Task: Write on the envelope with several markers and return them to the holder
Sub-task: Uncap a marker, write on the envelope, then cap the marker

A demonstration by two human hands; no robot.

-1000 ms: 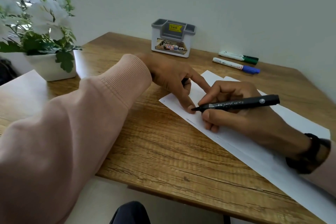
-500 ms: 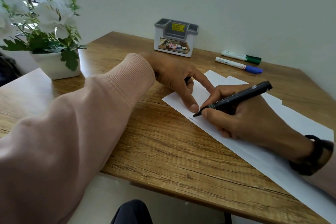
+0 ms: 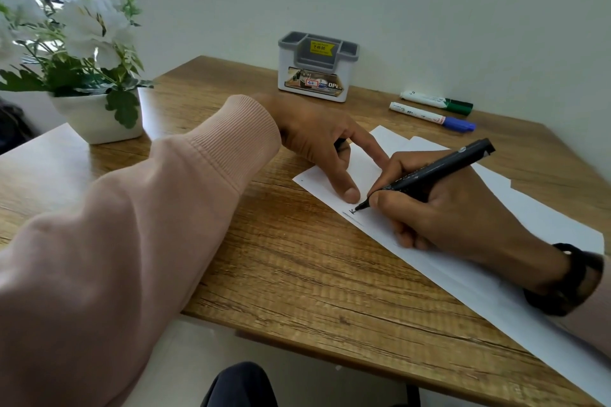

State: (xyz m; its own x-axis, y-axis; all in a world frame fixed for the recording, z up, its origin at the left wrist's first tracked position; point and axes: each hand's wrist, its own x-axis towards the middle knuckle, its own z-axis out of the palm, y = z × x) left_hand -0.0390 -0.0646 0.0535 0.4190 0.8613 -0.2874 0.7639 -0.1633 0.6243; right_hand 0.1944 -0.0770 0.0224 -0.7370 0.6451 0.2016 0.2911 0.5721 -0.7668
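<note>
The right hand (image 3: 456,208) is wrapped around a black marker (image 3: 429,172), thumb and fingers pinching it low on the barrel so the tip sits on the envelope (image 3: 463,261), where a first small dark mark shows just below a faint printed line. The barrel leans back toward two o'clock, a normal writing slant that keeps the tip in view. The left hand (image 3: 324,145) comes in from nine o'clock and presses down on the envelope's far-left end with thumb and forefinger spread, most likely to stop the paper sliding under the pen strokes; something dark, perhaps the marker's cap, seems tucked under its curled fingers, though too little shows to be sure. The envelope lies slantwise on the wooden table (image 3: 297,274), running from the centre toward five o'clock. The holder (image 3: 317,66) stands at twelve o'clock against the wall and looks to have no markers in it. A green marker (image 3: 436,102) and a blue marker (image 3: 431,116) lie capped side by side at one o'clock, near at hand, probably waiting their turn. A potted plant (image 3: 96,116) sits at ten o'clock. Writing has only begun, so the task looks early.
</note>
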